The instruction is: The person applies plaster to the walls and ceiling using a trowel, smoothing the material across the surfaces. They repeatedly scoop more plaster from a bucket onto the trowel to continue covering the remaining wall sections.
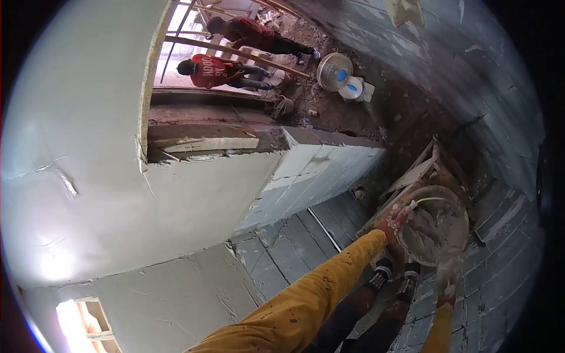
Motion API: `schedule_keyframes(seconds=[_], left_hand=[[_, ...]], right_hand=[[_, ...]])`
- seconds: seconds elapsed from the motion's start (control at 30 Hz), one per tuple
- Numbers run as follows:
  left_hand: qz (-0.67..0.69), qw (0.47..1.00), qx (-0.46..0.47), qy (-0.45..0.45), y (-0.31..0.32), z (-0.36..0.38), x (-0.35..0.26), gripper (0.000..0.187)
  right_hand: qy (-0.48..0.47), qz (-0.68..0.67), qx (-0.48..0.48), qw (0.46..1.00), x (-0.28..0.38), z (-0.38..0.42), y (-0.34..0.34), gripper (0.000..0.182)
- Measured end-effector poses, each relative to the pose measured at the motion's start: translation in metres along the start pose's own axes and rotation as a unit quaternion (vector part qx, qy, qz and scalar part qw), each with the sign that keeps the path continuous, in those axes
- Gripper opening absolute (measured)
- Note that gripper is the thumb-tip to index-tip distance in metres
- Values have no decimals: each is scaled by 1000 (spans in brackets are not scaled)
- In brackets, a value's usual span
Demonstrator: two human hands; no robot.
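Note:
A round bucket point(468, 226) of wet grey mortar point(432, 229) sits at the right, against a wooden stand. A pale yellow handle point(432, 199) arcs across its top. My left hand point(395, 225), in a mustard sleeve spotted with dark stains, is closed at the near-left rim, fingertips by the handle's end. My right hand point(450, 275) is grey with mortar and reaches the lower right rim. Its fingers are blurred and merge with the mortar in colour.
The wooden stand point(412, 176) reaches behind the bucket. A smooth plastered wall point(200, 194) fills the left, with an opening above. Beyond it, two people in red shirts point(212, 70) point(250, 34) are near a slanting pole point(235, 53). A fan point(335, 72) lies on rubble-strewn ground.

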State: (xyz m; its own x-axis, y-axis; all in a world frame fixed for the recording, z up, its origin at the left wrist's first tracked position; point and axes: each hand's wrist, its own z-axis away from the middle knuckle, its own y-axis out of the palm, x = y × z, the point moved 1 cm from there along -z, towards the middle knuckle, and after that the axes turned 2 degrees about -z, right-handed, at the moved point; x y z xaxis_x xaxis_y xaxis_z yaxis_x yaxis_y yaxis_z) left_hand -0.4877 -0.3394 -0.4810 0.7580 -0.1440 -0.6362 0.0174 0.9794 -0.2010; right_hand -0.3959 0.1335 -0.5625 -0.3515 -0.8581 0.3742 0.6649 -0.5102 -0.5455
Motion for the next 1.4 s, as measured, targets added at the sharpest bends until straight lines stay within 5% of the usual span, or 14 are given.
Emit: schedule_keyframes(seconds=[0.1, 0.17, 0.37, 0.53, 0.6, 0.67, 0.73, 0.9, 1.1, 1.27, 1.4], left_hand=[[-80, 994, 39, 65, 1, -3, 17, 55], [-11, 998, 58, -15, -8, 1, -13, 59], [49, 994, -48, 82, -8, -13, 11, 48], [196, 978, -56, -44, 4, 0, -23, 42], [242, 962, -80, -103, 0, 12, -36, 40], [147, 986, -76, 24, -3, -3, 8, 46], [-12, 997, -63, 32, -8, 4, -15, 56], [248, 965, -40, -74, -2, 12, -36, 61], [233, 964, -59, -112, -1, 17, -51, 62], [238, 966, -25, -101, -4, 15, -44, 64], [174, 978, -27, -110, -4, 18, -56, 68]], right_hand=[[72, 63, 13, 995, -9, 23, 12, 49], [86, 68, 17, 994, -14, 41, 17, 43], [43, 56, -32, 997, -4, 89, -1, 26], [-137, 141, -265, 944, 82, 63, -68, 14], [-121, 23, -281, 952, 120, 35, -84, 23], [-229, 2, -289, 930, 167, 9, -109, 27], [-75, -237, -160, 955, 214, -5, -120, 29], [-296, -19, -1, 955, 254, -55, -107, 27], [-324, 118, 101, 933, 240, -67, -103, 15], [-205, 169, 108, 958, 172, -79, -124, 16], [-15, 188, 89, 978, 133, -43, -140, 30]])
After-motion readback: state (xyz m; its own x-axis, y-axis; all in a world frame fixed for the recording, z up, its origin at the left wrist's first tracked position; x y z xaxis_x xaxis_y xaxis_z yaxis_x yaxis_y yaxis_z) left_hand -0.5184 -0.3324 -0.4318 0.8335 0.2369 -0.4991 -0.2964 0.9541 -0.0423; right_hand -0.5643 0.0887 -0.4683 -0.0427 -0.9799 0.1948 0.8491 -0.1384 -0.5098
